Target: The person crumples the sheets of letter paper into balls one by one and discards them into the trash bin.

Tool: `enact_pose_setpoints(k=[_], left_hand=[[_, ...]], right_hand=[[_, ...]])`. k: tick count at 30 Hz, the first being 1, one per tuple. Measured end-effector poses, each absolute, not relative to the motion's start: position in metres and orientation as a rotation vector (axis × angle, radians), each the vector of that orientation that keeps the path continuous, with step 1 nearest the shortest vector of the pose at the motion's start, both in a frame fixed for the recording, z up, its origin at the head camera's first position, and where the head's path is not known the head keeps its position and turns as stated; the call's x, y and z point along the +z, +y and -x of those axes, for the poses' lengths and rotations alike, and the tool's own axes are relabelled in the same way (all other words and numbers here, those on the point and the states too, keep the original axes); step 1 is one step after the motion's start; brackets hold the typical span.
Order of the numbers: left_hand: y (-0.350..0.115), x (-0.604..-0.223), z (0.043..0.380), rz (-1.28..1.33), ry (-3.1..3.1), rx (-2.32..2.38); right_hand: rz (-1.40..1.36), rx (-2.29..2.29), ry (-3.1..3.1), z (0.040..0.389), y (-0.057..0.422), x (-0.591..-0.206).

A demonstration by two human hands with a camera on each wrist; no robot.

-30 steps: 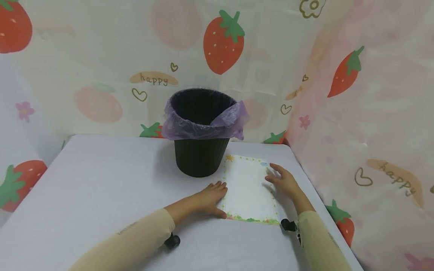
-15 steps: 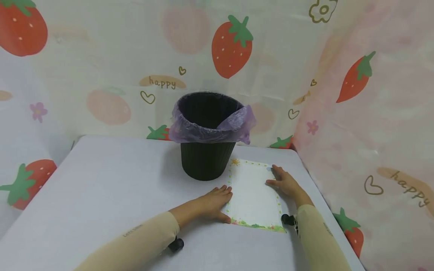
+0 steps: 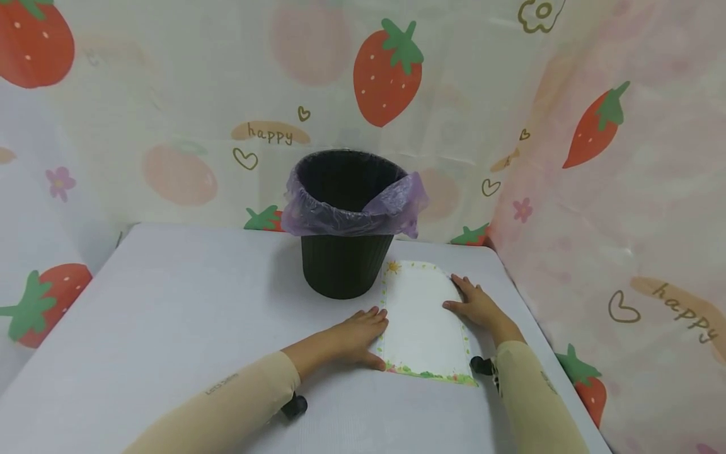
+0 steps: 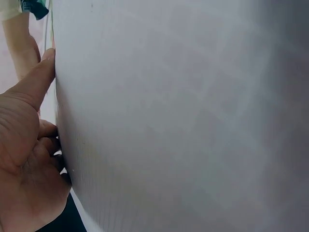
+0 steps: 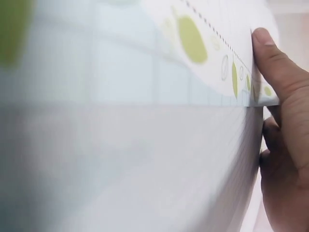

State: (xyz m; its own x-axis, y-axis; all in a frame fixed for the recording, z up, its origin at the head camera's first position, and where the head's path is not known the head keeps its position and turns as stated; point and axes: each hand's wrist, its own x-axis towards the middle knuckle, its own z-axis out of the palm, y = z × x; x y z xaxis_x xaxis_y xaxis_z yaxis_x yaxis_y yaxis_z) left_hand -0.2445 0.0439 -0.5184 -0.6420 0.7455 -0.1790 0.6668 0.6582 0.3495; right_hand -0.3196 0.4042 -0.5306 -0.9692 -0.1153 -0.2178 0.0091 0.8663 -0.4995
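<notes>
A white sheet of paper [image 3: 422, 321] with a sun in one corner and a leafy printed border lies on the table in the head view. Its far right corner bends in a curve at my right hand [image 3: 483, 310]. That hand's thumb reaches over the paper's right edge and its fingers stand spread apart from the thumb, at the bent corner. In the right wrist view the thumb [image 5: 280, 67] overlaps the paper's border [image 5: 193, 41]. My left hand [image 3: 357, 337] rests flat at the left edge, with fingertips and thumb touching it.
A black bin [image 3: 343, 268] lined with a purple plastic bag [image 3: 348, 221] stands just behind and left of the paper. White covering lies over the table [image 3: 187, 321]. Strawberry-print cloth [image 3: 198, 82] hangs behind and to the right, close to the table's right edge.
My right hand has moved against the paper's right edge, and the far right corner, flat before, now curves. The left hand stays at the left edge. The head view has shifted slightly.
</notes>
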Motion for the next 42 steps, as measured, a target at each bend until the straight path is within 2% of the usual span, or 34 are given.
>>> enact_pose_setpoints(k=[4, 13, 22, 33, 42], left_hand=[[0.045, -0.52, 0.245, -1.126, 2.578, 0.354], [0.044, -0.518, 0.245, -1.137, 2.573, 0.351], [0.044, -0.519, 0.245, -1.129, 2.572, 0.366], [0.052, -0.52, 0.249, -1.093, 2.584, 0.38], [0.055, -0.527, 0.25, -0.885, 2.518, 0.885]], right_hand=[[0.103, -0.945, 2.802, 0.319, 0.404, -0.53], [0.104, -1.714, 2.506, 0.312, 0.398, -0.515], [-0.191, -1.603, 2.564, 0.306, 0.391, -0.503], [-0.363, -1.573, 2.589, 0.296, 0.391, -0.504], [-0.409, -1.753, 2.557, 0.274, 0.395, -0.509]])
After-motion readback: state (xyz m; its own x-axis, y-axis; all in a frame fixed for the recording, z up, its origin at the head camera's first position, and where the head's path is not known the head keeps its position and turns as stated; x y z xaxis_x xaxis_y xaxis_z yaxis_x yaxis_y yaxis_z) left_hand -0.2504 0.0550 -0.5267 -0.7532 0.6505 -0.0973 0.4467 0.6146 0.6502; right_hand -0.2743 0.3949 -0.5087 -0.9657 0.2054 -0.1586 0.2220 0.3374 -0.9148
